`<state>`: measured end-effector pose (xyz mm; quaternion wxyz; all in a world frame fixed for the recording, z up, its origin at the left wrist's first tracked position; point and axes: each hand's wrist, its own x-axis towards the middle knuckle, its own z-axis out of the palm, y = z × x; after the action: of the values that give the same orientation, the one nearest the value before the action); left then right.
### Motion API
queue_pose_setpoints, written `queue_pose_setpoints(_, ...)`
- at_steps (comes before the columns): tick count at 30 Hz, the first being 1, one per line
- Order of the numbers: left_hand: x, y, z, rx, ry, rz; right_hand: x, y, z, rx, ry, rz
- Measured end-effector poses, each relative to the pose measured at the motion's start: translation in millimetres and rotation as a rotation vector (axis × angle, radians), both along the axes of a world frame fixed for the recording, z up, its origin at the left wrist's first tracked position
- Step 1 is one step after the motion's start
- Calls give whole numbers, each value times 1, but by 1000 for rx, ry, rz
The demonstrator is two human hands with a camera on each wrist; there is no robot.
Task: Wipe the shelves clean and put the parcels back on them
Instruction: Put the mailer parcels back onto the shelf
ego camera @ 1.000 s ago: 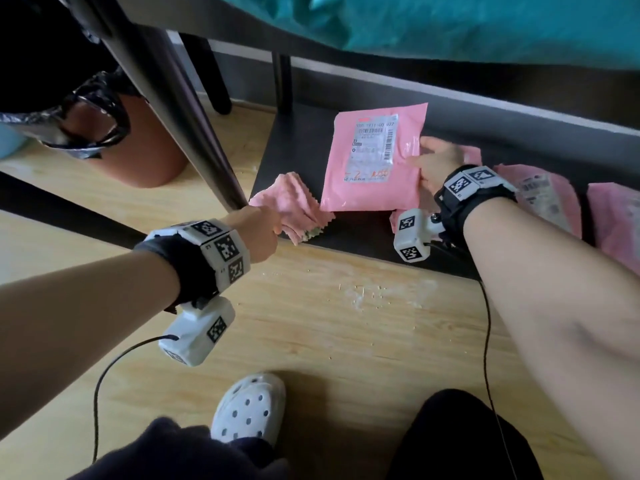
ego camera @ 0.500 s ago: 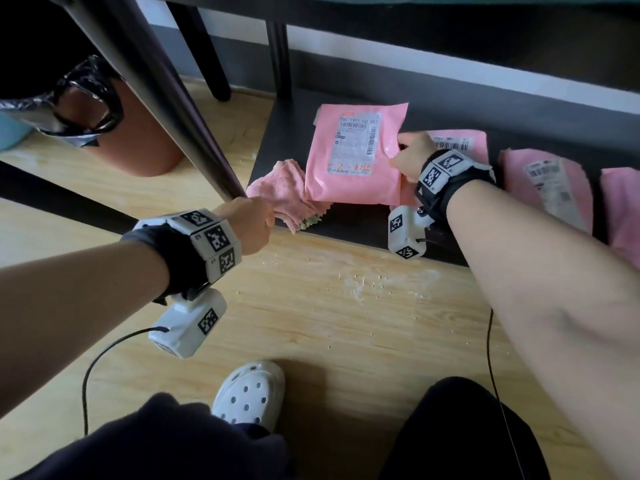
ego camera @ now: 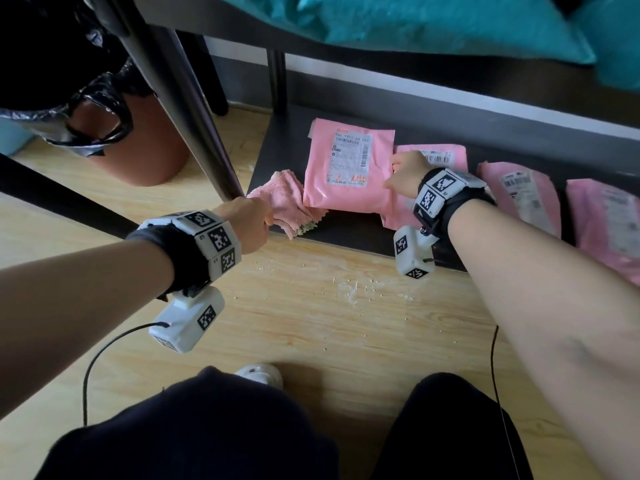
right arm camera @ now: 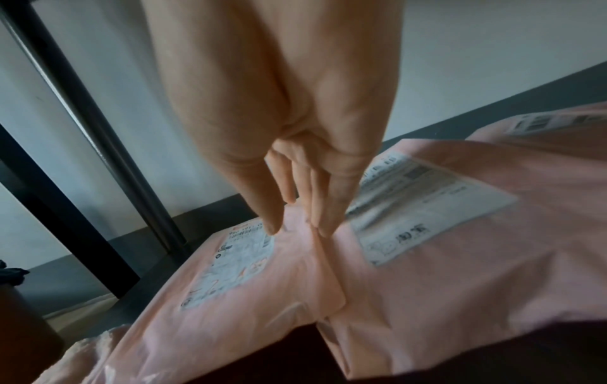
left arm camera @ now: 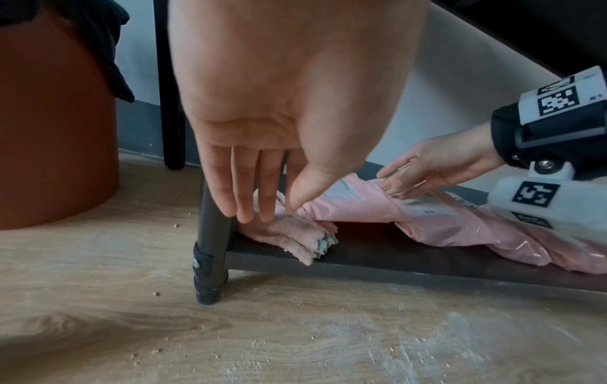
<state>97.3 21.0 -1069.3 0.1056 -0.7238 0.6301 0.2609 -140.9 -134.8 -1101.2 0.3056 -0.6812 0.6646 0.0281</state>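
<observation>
On the dark bottom shelf [ego camera: 353, 230] lies a pink parcel [ego camera: 349, 174] with a white label. My right hand [ego camera: 394, 171] rests straight fingers on its right edge, as the right wrist view shows [right arm camera: 295, 226]. That parcel overlaps a second pink parcel [ego camera: 401, 213] to its right. At the shelf's front left corner sits a folded pink cloth [ego camera: 287, 199], partly under the first parcel. The straight fingers of my left hand [left arm camera: 259, 210] touch the top of the cloth [left arm camera: 289, 233].
Two more pink parcels [ego camera: 519, 192] [ego camera: 609, 220] lie further right on the shelf. The rack's dark leg [left arm camera: 210, 233] stands just left of the cloth. A terracotta bin [ego camera: 145, 147] with a black bag is at left. Crumbs [ego camera: 349, 292] dot the wooden floor.
The right hand held the parcel tilted up by its edge; the parcel now lies flat and the fingers have straightened. The left hand has reached forward onto the cloth.
</observation>
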Motion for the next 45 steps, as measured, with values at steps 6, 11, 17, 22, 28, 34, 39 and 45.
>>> queue_pose_setpoints(6, 5, 3, 15, -35, -79, -114, -3, 36, 13, -9, -53, -91)
queue_pose_setpoints(11, 7, 15, 9, -17, 15, -76, 14, 75, 17, -14, -232, -154)
queue_pose_setpoints(17, 16, 21, -7, -34, 87, -67, 71, 117, 5, -51, -306, 168)
queue_pose_setpoints(22, 35, 28, -23, -10, 102, -24, 110, 133, -18, -80, -186, 423)
queue_pose_setpoints(28, 45, 26, -27, -23, 144, 14, 129, 129, -46, -190, -95, 444)
queue_pose_setpoints(34, 44, 24, -26, 5, 171, 19, 133, 128, -47, -299, 26, 448)
queue_pose_setpoints(39, 44, 25, -18, 19, 153, -2, 146, 127, -45, -256, 105, 395)
queue_pose_setpoints(45, 47, 33, -14, 46, 132, 13, 141, 126, -39, -149, -239, 169)
